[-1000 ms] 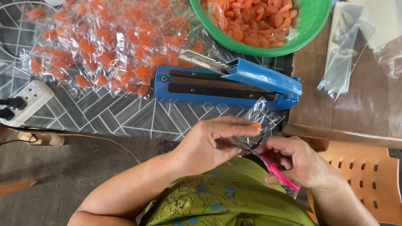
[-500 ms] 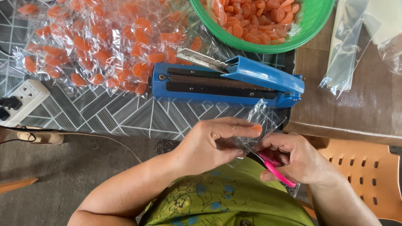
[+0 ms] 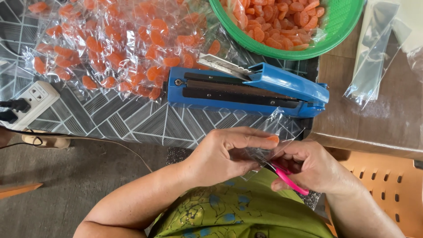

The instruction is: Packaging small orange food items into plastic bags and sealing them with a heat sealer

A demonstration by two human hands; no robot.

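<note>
A small clear bag [image 3: 273, 136] is pinched in the left hand [image 3: 222, 154], just in front of the blue sealer [image 3: 246, 90]. Pink scissors [image 3: 286, 176] are gripped in the right hand [image 3: 313, 167], their blades at the bag. A large pile of sealed candy packets [image 3: 110, 48] is already laid on the patterned table [image 3: 123, 119]; many loose candies are left in the green basket [image 3: 326, 31], and empty bags [image 3: 374, 57] lie nearby. A power strip [image 3: 31, 103] sits at the table's edge, above a concrete floor [image 3: 66, 180].
</note>
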